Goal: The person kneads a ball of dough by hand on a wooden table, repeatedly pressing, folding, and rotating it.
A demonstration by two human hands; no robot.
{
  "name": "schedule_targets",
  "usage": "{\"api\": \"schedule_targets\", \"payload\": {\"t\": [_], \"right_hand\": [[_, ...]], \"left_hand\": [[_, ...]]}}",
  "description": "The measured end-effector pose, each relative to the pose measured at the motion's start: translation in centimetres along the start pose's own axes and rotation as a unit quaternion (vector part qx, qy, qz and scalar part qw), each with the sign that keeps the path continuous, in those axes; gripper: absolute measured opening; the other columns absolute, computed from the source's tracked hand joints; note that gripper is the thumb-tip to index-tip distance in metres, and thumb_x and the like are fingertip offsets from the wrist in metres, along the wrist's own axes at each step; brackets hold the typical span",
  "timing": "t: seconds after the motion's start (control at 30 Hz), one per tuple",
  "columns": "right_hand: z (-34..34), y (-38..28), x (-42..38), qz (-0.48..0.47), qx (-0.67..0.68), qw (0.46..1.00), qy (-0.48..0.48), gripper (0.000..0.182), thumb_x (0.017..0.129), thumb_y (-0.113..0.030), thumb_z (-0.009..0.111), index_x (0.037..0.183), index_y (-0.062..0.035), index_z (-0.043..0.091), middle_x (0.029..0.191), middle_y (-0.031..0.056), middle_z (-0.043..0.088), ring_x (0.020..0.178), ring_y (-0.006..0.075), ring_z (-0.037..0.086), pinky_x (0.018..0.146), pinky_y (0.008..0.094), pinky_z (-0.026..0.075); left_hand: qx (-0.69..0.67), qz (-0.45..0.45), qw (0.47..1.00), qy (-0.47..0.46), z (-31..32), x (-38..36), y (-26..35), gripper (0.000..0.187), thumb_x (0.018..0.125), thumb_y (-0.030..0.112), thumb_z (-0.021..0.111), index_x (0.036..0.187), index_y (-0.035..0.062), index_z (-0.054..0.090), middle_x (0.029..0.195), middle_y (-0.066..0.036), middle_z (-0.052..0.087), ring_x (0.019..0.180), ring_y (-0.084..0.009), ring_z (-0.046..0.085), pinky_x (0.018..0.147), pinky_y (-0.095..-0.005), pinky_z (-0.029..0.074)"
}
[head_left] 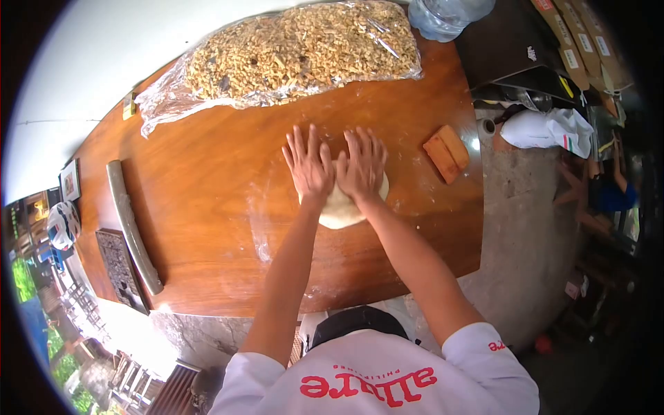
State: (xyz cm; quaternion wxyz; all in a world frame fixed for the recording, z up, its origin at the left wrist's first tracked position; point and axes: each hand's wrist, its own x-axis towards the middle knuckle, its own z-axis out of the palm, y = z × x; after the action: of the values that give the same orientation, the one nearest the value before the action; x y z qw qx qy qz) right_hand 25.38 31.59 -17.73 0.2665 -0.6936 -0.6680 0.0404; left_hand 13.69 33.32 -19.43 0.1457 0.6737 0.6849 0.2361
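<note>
Fingers: ours are straight and open on both hands, side by side, pointing to the far side. Our left hand (308,169) and right hand (360,169) press flat on the dough, and the fingertips reach past it.
Table: we stand at a big, shiny brown table (200,228) with white smudges on it.
Bag: a long, clear bag (297,55) full of small tan bits lies along the far side, past our hands.
Pole: a long gray pole (131,221) lies near the left end.
Board: a dark, bumpy board (122,268) lies just beside the pole, at the left edge.
Dough: our pale, round lump (342,211) sits on the table under our palms. Our hands hide some of it.
Bottle: a big, clear one (449,15) is near the bag's right end. We see only part of it.
Block: a red-brown one (446,153) lies to the right of our dough.
Box: a little yellow one (129,106) is near the bag's left end.
</note>
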Motion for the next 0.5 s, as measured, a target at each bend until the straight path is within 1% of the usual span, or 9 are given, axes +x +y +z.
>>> {"api": "schedule_targets", "payload": {"t": [0.13, 0.17, 0.2, 0.23, 0.27, 0.3, 0.37, 0.43, 0.5], "right_hand": [[3.0, 1.2, 4.8, -0.035, 0.101, 0.994, 0.031, 0.038, 0.090, -0.032, 0.059, 0.119, -0.0095, 0.068, 0.128, 0.0152, 0.063, 0.127, 0.0334, 0.054, 0.107, 0.0491, 0.039], [4.2, 2.6, 6.0, -0.040, 0.107, 0.993, 0.040, 0.038, 0.090, -0.032, 0.059, 0.119, -0.0095, 0.068, 0.128, 0.0152, 0.063, 0.127, 0.0334, 0.054, 0.107, 0.0491, 0.039], [5.7, 4.9, 6.7, 0.000, 0.288, 0.956, -0.045, 0.037, 0.092, -0.032, 0.059, 0.118, -0.0075, 0.068, 0.123, 0.0144, 0.067, 0.120, 0.0299, 0.060, 0.104, 0.0447, 0.043], [6.1, 5.9, 7.2, 0.038, 0.456, 0.880, -0.131, 0.037, 0.093, -0.032, 0.059, 0.117, -0.0056, 0.068, 0.118, 0.0136, 0.071, 0.113, 0.0265, 0.066, 0.100, 0.0404, 0.047], [1.7, 4.1, 7.6, 0.259, 0.637, 0.714, -0.131, 0.039, 0.098, -0.034, 0.053, 0.117, -0.0036, 0.069, 0.111, 0.0114, 0.074, 0.104, 0.0228, 0.070, 0.095, 0.0352, 0.050], [-0.2, 4.8, 7.4, 0.341, 0.726, 0.585, -0.123, 0.042, 0.101, -0.036, 0.050, 0.115, -0.0028, 0.071, 0.115, 0.0098, 0.074, 0.109, 0.0208, 0.069, 0.097, 0.0348, 0.049], [-2.7, 6.5, 4.8, 0.237, 0.576, 0.779, -0.076, 0.042, 0.104, -0.033, 0.046, 0.123, -0.0027, 0.068, 0.117, 0.0120, 0.073, 0.108, 0.0213, 0.069, 0.098, 0.0369, 0.049], [-0.5, 7.4, 0.6, 0.160, 0.517, 0.836, -0.095, 0.039, 0.102, -0.031, 0.054, 0.126, -0.0027, 0.067, 0.119, 0.0131, 0.072, 0.111, 0.0246, 0.068, 0.101, 0.0396, 0.049], [2.3, 6.0, -5.3, 0.039, 0.450, 0.866, -0.215, 0.035, 0.098, -0.027, 0.061, 0.123, -0.0035, 0.068, 0.119, 0.0146, 0.071, 0.115, 0.0289, 0.066, 0.102, 0.0417, 0.049]], "left_hand": [[-0.149, 0.005, 0.988, 0.022, 0.9, 2.0, -1.4, 0.051, 0.108, 0.037, 0.038, 0.148, 0.0080, 0.051, 0.158, -0.022, 0.039, 0.149, -0.0443, 0.028, 0.123, -0.0554, 0.017], [-0.179, 0.038, 0.983, -0.002, 0.5, 1.2, -1.2, 0.050, 0.107, 0.038, 0.042, 0.144, 0.0062, 0.055, 0.152, -0.019, 0.047, 0.142, -0.0440, 0.041, 0.119, -0.0527, 0.029], [-0.183, 0.007, 0.980, -0.083, -0.7, -0.4, -0.3, 0.051, 0.106, 0.040, 0.044, 0.144, 0.0062, 0.054, 0.149, -0.017, 0.051, 0.135, -0.0439, 0.048, 0.113, -0.0514, 0.037], [-0.186, -0.026, 0.968, -0.164, -1.9, -2.6, 0.7, 0.053, 0.106, 0.041, 0.046, 0.144, 0.0062, 0.054, 0.145, -0.015, 0.054, 0.128, -0.0437, 0.054, 0.106, -0.0501, 0.045], [-0.173, -0.043, 0.973, -0.147, -2.8, -5.0, 1.7, 0.053, 0.105, 0.042, 0.047, 0.145, 0.0069, 0.053, 0.142, -0.016, 0.056, 0.122, -0.0433, 0.058, 0.100, -0.0490, 0.049], [-0.160, -0.062, 0.977, -0.129, -3.5, -7.7, 2.6, 0.054, 0.104, 0.042, 0.049, 0.145, 0.0075, 0.053, 0.138, -0.016, 0.059, 0.115, -0.0428, 0.062, 0.093, -0.0479, 0.053], [-0.145, -0.124, 0.980, -0.048, -4.2, -12.9, 3.9, 0.055, 0.104, 0.040, 0.051, 0.146, 0.0050, 0.052, 0.130, -0.020, 0.062, 0.108, -0.0412, 0.064, 0.091, -0.0469, 0.052], [-0.205, -0.149, 0.966, -0.045, -4.3, -17.6, 3.5, 0.056, 0.104, 0.039, 0.052, 0.148, 0.0034, 0.049, 0.134, -0.022, 0.061, 0.116, -0.0391, 0.061, 0.096, -0.0450, 0.050], [-0.267, -0.171, 0.947, -0.050, -4.0, -19.5, 2.6, 0.058, 0.105, 0.039, 0.052, 0.149, 0.0018, 0.047, 0.138, -0.023, 0.060, 0.124, -0.0371, 0.059, 0.101, -0.0432, 0.047]]}}
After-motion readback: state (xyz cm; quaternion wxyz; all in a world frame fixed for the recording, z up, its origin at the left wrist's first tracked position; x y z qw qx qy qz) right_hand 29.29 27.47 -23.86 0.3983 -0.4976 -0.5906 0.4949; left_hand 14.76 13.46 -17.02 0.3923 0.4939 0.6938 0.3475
